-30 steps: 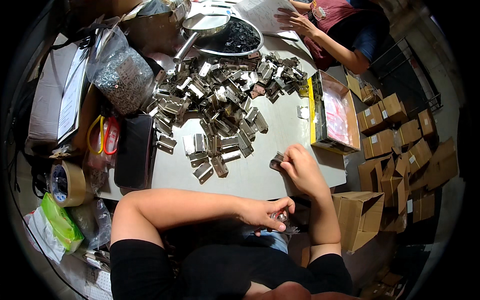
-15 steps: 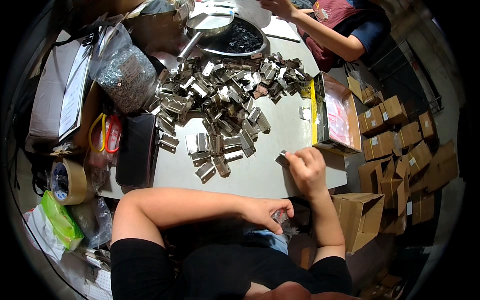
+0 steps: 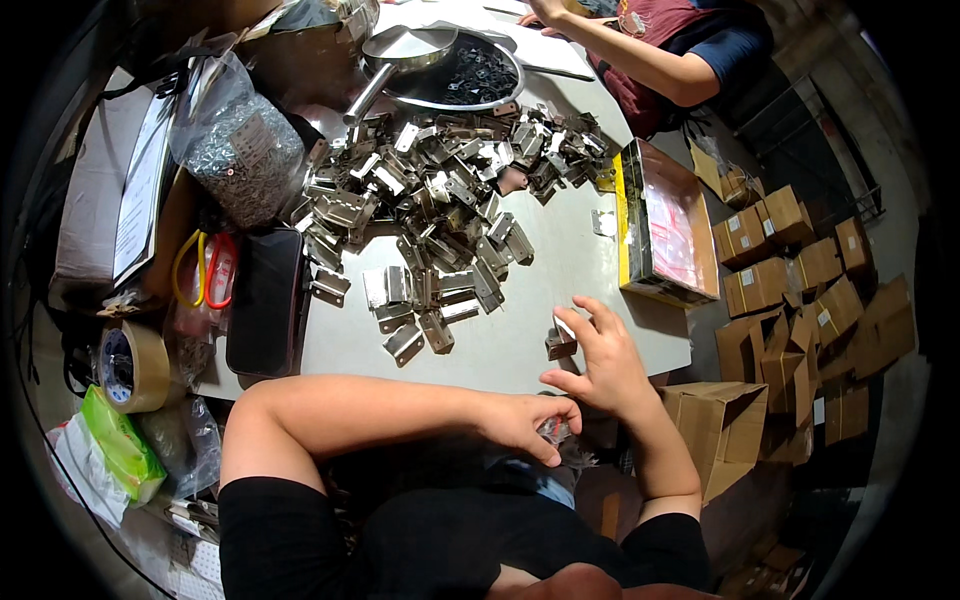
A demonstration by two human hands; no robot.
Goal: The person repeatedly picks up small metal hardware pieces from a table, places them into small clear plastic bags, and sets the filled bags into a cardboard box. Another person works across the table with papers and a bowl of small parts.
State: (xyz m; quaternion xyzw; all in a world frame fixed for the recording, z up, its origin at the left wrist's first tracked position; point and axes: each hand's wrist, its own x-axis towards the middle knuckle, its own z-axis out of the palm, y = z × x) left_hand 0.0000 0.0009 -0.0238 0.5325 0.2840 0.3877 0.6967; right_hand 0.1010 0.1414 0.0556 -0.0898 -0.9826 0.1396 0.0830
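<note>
My right hand (image 3: pixel 608 368) is open at the table's near edge, thumb and fingers spread. Just beside its fingertips a small metal bracket (image 3: pixel 560 343), perhaps more than one stacked, stands on the table. My left hand (image 3: pixel 527 424) is curled over my lap around a crumpled clear plastic bag (image 3: pixel 556 430) with a bit of red on it. Its lower part is partly hidden by the hand. Ahead, a large heap of shiny metal brackets (image 3: pixel 440 190) covers the middle of the table, and a few lie at its near side.
At right stands an open box (image 3: pixel 625 230) of clear bags. A metal pan (image 3: pixel 410 45) rests over a bowl (image 3: pixel 510 95) of black parts. Left are a phone (image 3: pixel 265 300), scissors (image 3: pixel 203 270), a bag of screws (image 3: pixel 245 155) and tape (image 3: pixel 135 365). A co-worker's arm (image 3: pixel 650 65) reaches in.
My right hand has let go of the bracket near the table's edge, opened its fingers and drawn slightly back. My left hand stays about where it was. The co-worker's arm has shifted slightly.
</note>
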